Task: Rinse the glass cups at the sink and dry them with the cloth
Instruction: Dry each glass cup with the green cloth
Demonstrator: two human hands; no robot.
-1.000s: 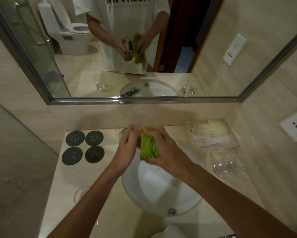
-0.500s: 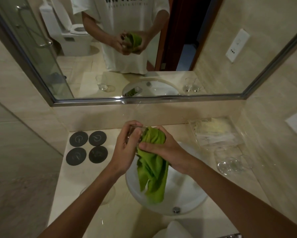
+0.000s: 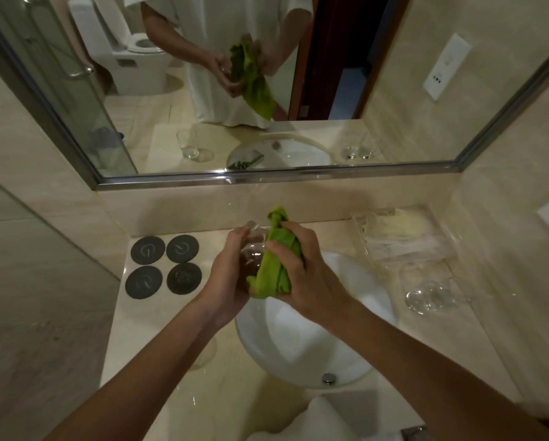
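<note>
Above the round white basin (image 3: 302,345), the person's left hand (image 3: 225,281) is gripping a clear glass cup (image 3: 254,254) while the right hand (image 3: 302,275) is clutching a bunched green cloth (image 3: 274,268) against it. Turning the cup steadily against the cloth should be drying it evenly.

A bright green cloth (image 3: 274,262) hangs above the white sink (image 3: 302,348), with four dark grey coasters (image 3: 165,265) left of it on the cream marbled counter (image 3: 158,338).

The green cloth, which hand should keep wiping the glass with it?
Right. The right hand already grips the green cloth against the glass cup, which the left hand holds.
</note>
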